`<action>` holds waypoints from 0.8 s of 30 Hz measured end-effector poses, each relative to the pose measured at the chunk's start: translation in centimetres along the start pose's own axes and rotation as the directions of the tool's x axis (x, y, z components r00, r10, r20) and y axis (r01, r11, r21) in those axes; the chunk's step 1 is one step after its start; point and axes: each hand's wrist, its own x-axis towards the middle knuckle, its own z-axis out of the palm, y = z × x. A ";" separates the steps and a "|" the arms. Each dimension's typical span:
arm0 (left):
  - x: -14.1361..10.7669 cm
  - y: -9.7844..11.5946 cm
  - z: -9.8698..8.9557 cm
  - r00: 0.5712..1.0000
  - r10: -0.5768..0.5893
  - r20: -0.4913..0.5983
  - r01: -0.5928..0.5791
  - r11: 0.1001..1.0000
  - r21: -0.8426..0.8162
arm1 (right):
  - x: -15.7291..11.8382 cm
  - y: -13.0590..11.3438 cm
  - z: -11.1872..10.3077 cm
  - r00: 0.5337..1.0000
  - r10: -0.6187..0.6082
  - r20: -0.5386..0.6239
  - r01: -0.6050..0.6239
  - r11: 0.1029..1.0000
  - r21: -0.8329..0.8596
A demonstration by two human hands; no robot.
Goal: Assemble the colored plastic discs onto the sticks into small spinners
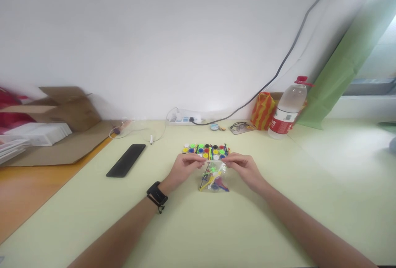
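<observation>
A clear plastic bag [214, 179] with small colourful plastic pieces inside hangs between my hands, low over the pale green table [198, 226]. My left hand [185, 168] pinches the left end of its top edge. The right end of that edge is pinched by my right hand [245, 169]. Just behind the bag lie rows of round coloured pieces [201, 150] in white, yellow, blue, green, red and black, with thin coloured sticks among them. The bag and my fingers hide part of these rows. A black watch is on my left wrist.
A black phone [126, 161] lies on the left. Beyond it are an open cardboard box [69, 107] and white boxes [43, 133]. A power strip [182, 120] sits by the wall. At the back right stand a large bottle [288, 107] and a red-yellow bag [262, 110].
</observation>
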 end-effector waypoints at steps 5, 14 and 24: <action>0.0 0.0 0.2 0.999 -0.052 -0.016 0.051 0.998 -0.038 | 0.0 -0.2 0.2 1.000 0.013 0.019 -0.013 1.000 -0.003; -0.4 0.9 0.9 0.993 0.045 0.113 -0.067 0.978 0.199 | -0.1 -0.2 0.4 0.993 0.006 0.114 0.006 0.995 -0.101; -1.5 2.1 2.4 0.973 -0.013 0.230 -0.017 0.991 0.130 | -0.8 -1.0 1.3 0.959 -0.036 0.282 0.131 0.937 -0.324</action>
